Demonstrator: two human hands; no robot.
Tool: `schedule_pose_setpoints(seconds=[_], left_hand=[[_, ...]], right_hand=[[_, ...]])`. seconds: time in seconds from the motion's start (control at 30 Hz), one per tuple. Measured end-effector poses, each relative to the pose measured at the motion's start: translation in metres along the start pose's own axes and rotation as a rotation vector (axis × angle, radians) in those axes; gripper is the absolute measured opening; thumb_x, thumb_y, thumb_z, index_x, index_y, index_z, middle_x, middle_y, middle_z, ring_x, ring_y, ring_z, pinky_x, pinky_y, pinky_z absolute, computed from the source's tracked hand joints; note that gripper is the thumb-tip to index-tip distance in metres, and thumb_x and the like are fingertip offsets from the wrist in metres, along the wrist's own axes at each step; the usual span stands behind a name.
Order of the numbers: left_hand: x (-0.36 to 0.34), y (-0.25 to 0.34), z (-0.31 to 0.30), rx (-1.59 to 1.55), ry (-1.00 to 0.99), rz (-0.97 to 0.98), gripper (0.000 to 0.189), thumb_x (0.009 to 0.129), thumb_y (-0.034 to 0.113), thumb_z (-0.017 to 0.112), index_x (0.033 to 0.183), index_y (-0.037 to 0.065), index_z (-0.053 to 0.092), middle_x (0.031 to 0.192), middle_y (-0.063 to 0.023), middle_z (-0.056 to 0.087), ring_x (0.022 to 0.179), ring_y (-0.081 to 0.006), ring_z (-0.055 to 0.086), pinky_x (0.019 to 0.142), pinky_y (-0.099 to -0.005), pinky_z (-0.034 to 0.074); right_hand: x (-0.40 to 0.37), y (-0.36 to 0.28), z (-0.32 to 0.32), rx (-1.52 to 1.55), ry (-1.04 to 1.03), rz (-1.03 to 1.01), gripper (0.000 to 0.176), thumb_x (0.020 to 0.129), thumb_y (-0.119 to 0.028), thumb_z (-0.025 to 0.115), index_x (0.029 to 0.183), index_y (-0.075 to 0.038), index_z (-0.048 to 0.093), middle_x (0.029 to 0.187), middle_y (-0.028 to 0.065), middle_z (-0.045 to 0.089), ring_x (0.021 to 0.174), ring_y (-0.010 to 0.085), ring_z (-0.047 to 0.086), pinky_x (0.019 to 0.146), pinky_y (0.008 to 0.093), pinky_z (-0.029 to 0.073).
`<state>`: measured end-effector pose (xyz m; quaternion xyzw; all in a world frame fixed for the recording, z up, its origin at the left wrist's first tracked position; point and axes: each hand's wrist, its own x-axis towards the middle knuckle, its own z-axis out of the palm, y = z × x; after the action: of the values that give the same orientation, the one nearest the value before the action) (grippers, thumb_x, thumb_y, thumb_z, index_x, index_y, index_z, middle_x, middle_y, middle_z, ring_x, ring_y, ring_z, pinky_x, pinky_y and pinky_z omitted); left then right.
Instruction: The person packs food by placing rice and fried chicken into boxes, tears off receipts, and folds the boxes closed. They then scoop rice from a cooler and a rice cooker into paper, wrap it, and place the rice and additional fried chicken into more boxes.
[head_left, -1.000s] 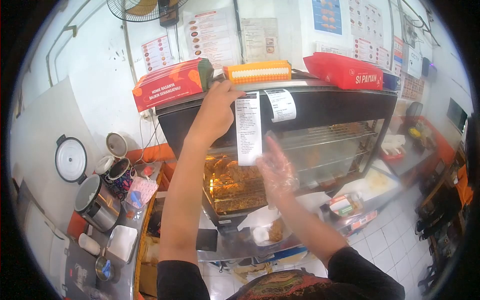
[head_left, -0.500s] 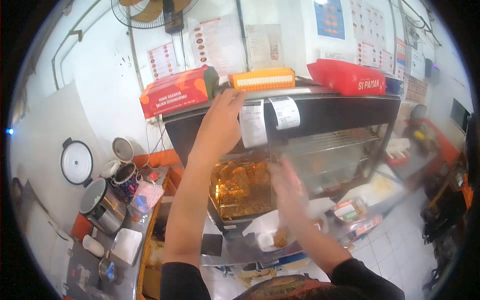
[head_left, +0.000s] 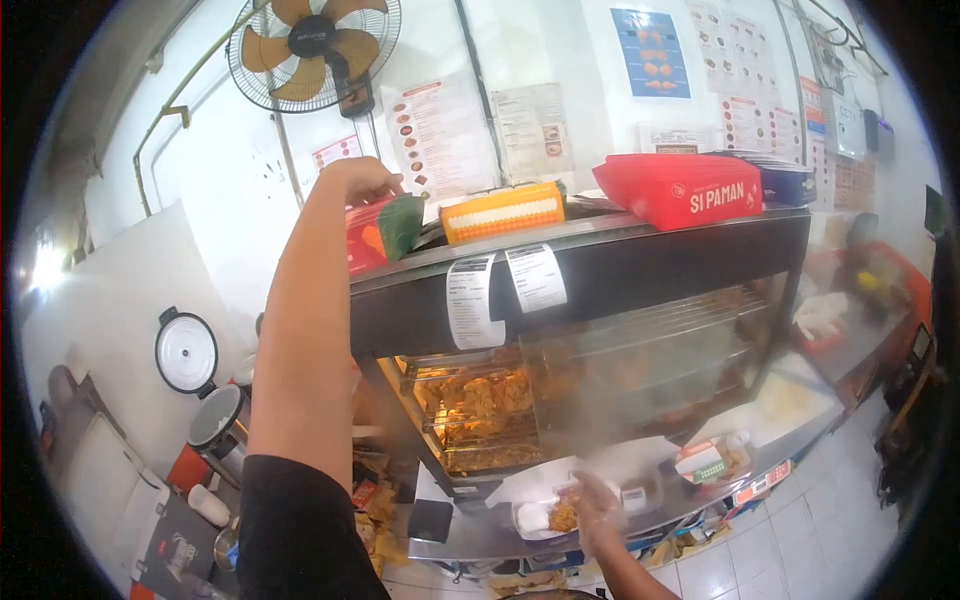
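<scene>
My left hand [head_left: 362,180] reaches up over the red packaging [head_left: 366,240] on top of the food warmer. Its fingers are loosely bent and slightly apart, with nothing seen in them. Below, my right hand [head_left: 598,515] is next to a paper-lined tray [head_left: 522,490] that holds white rice [head_left: 533,516] and a piece of fried chicken [head_left: 563,514]. A clear plastic glove seems to cover this hand, and its stretched fingers look somewhat blurred. Inside the warmer [head_left: 640,240], several pieces of fried chicken [head_left: 485,395] lie on lit racks behind glass.
Two printed receipts [head_left: 472,300] hang from the warmer's top edge. A yellow box [head_left: 503,212] and red Si Paman packaging [head_left: 690,192] rest above. Right of the tray stands another box [head_left: 712,460]. A wall fan [head_left: 312,40] hangs high on the left.
My left hand has moved up and left, from near the receipts to the red packaging. My right hand has dropped from the warmer's glass to beside the tray. The view has tilted upward.
</scene>
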<state>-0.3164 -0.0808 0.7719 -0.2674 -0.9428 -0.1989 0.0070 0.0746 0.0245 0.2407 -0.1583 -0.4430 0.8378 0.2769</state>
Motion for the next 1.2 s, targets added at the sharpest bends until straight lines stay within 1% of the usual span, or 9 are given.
schedule_pose_setpoints(seconds=[0.07, 0.17, 0.27, 0.63, 0.77, 0.87, 0.97, 1.07, 1.2], left_hand=[[0.007, 0.000, 0.005, -0.080, -0.057, -0.060, 0.032, 0.095, 0.030, 0.060, 0.107, 0.003, 0.072, 0.115, -0.0126, 0.069, 0.100, -0.0239, 0.065, 0.082, -0.0393, 0.052], [0.006, 0.003, 0.014, -0.127, -0.083, -0.125, 0.027, 0.087, 0.022, 0.066, 0.106, 0.003, 0.072, 0.112, -0.0119, 0.070, 0.097, -0.0227, 0.065, 0.081, -0.0386, 0.051], [0.022, -0.004, 0.019, -0.055, 0.027, -0.144, 0.028, 0.086, 0.024, 0.067, 0.103, 0.003, 0.073, 0.107, -0.0116, 0.071, 0.093, -0.0219, 0.066, 0.082, -0.0387, 0.051], [-0.003, 0.022, 0.017, 0.143, -0.018, -0.239, 0.031, 0.086, 0.025, 0.069, 0.106, 0.002, 0.072, 0.108, -0.0136, 0.071, 0.092, -0.0228, 0.067, 0.081, -0.0385, 0.052], [0.008, 0.014, 0.013, -0.123, -0.121, -0.315, 0.037, 0.087, 0.028, 0.071, 0.112, 0.002, 0.070, 0.116, -0.0143, 0.069, 0.103, -0.0235, 0.065, 0.088, -0.0393, 0.049], [0.013, 0.009, 0.013, -0.147, -0.092, -0.320, 0.040, 0.088, 0.030, 0.072, 0.116, 0.003, 0.068, 0.122, -0.0144, 0.066, 0.111, -0.0245, 0.062, 0.094, -0.0406, 0.046], [0.014, 0.006, 0.014, -0.169, -0.099, -0.306, 0.041, 0.089, 0.032, 0.071, 0.118, 0.003, 0.068, 0.125, -0.0144, 0.065, 0.115, -0.0251, 0.060, 0.097, -0.0413, 0.045], [0.034, -0.008, 0.012, -0.178, -0.110, -0.313, 0.040, 0.089, 0.032, 0.071, 0.117, 0.003, 0.068, 0.124, -0.0141, 0.066, 0.113, -0.0251, 0.060, 0.095, -0.0412, 0.045], [0.045, -0.015, 0.010, -0.165, -0.129, -0.341, 0.037, 0.089, 0.029, 0.070, 0.114, 0.001, 0.069, 0.117, -0.0139, 0.068, 0.106, -0.0250, 0.064, 0.090, -0.0412, 0.048]], right_hand=[[-0.001, 0.010, -0.021, 0.092, 0.042, 0.038, 0.044, 0.086, 0.004, 0.062, 0.129, 0.001, 0.056, 0.101, 0.0154, 0.071, 0.096, 0.0222, 0.066, 0.090, 0.0321, 0.050], [-0.006, 0.009, -0.040, -0.351, 0.139, -0.028, 0.041, 0.086, 0.002, 0.062, 0.127, -0.002, 0.058, 0.095, 0.0168, 0.072, 0.090, 0.0206, 0.066, 0.083, 0.0306, 0.051], [0.012, 0.064, -0.092, -0.267, 0.132, 0.035, 0.037, 0.087, 0.000, 0.061, 0.124, -0.004, 0.060, 0.092, 0.0169, 0.072, 0.084, 0.0194, 0.065, 0.076, 0.0272, 0.049], [-0.011, 0.037, -0.114, -0.066, 0.118, 0.036, 0.036, 0.085, -0.001, 0.063, 0.121, 0.001, 0.059, 0.091, 0.0198, 0.071, 0.071, 0.0196, 0.062, 0.067, 0.0270, 0.049], [-0.011, 0.024, -0.131, 0.030, 0.058, 0.082, 0.035, 0.089, 0.002, 0.065, 0.122, 0.003, 0.058, 0.098, 0.0123, 0.070, 0.088, 0.0165, 0.065, 0.079, 0.0257, 0.050], [-0.006, 0.035, -0.148, 0.067, 0.080, 0.110, 0.034, 0.089, 0.001, 0.063, 0.122, 0.003, 0.058, 0.095, 0.0117, 0.069, 0.084, 0.0166, 0.064, 0.078, 0.0254, 0.049], [0.013, 0.073, -0.182, -0.174, 0.064, 0.131, 0.032, 0.088, 0.001, 0.065, 0.119, 0.005, 0.059, 0.099, 0.0145, 0.068, 0.085, 0.0220, 0.064, 0.080, 0.0308, 0.051], [0.016, 0.084, -0.180, -0.001, 0.153, 0.051, 0.031, 0.084, -0.003, 0.061, 0.115, 0.000, 0.062, 0.089, 0.0133, 0.070, 0.069, 0.0168, 0.061, 0.061, 0.0276, 0.047], [0.011, 0.079, -0.178, 0.127, 0.156, 0.075, 0.030, 0.083, 0.000, 0.064, 0.112, 0.003, 0.063, 0.093, 0.0158, 0.068, 0.076, 0.0227, 0.062, 0.067, 0.0322, 0.049]])
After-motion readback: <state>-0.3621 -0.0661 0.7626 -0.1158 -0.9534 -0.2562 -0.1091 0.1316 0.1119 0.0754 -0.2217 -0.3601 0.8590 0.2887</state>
